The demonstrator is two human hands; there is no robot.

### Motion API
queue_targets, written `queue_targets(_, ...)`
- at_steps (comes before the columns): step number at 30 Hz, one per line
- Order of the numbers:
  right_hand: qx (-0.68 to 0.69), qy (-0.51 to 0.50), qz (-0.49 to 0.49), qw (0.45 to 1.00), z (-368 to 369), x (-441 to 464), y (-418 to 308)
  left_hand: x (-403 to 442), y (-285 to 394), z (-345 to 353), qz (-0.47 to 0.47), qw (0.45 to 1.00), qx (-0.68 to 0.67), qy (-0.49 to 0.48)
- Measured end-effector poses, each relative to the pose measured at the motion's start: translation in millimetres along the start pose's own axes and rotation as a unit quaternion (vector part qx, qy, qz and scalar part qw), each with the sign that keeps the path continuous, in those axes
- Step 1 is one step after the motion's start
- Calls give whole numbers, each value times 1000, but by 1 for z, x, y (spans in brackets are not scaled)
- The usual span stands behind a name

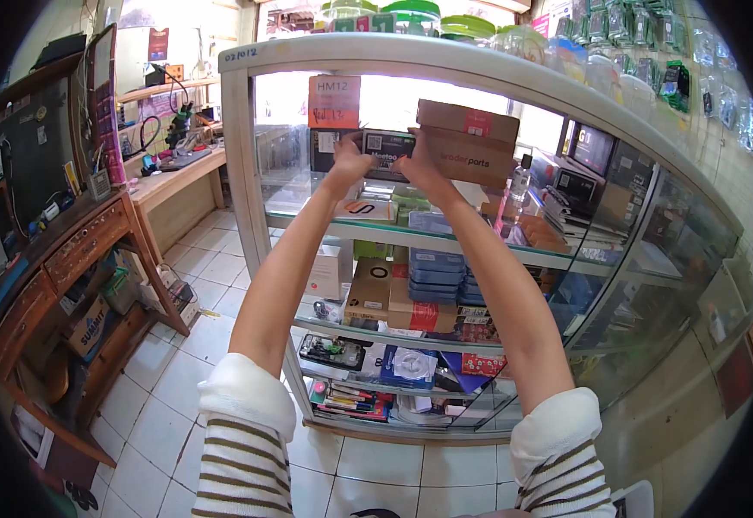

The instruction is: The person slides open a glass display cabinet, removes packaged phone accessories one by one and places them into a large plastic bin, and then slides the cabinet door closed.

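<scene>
Both arms reach into the upper shelf of a glass display cabinet. A small black box with printed lettering and a QR code on its front is between my hands. My left hand grips its left end, and my right hand grips its right end. Just left of it is a dark box with a white label, under an orange box marked HM12. To the right stands a brown cardboard box with a red sticker. Whether the black box touches the shelf is hidden.
Lower glass shelves carry blue plastic containers, brown cartons and small goods. A clear bottle stands right of the cardboard box. Green-lidded jars line the cabinet top. A wooden desk is at the left, above white floor tiles.
</scene>
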State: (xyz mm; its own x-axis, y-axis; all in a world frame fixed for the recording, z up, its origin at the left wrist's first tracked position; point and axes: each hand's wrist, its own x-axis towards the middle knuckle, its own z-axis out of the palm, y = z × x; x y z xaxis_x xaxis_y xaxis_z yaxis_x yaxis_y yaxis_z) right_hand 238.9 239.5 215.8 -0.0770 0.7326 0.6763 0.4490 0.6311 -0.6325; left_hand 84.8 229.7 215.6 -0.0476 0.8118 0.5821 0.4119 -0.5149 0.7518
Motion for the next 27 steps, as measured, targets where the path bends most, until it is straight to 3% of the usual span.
queue_targets(1, -1, 4, 4, 1000, -4, -5, -4, -8, 4, -2, 40, 993, -111, -3)
queue_targets(5, -23, 17, -14, 999, -15, -31, -28, -18, 13, -9, 12, 974, -218, -57)
queue_targets(12, -13, 65, -44, 997, -18, -45, -36, -32, 40, -23, -31, 967, -215, -134)
queue_targets(18, -189, 161, 86, 965, -25, -70, -55, -45, 62, -9, 59, 974, -134, -176)
queue_targets(20, -141, 142, 76, 977, -34, -76, -58, -47, 63, -4, 71, 975, -132, -167)
queue_targets(24, -128, 163, 26, 978, -53, -97, -78, -41, 44, 15, 139, 952, -254, -100)
queue_targets(26, -156, 176, -12, 972, -66, -108, -80, -36, 37, 22, 211, 970, -99, 69)
queue_targets(27, -182, 186, -48, 964, -73, -115, -85, -39, 43, 22, 214, 969, -102, 67)
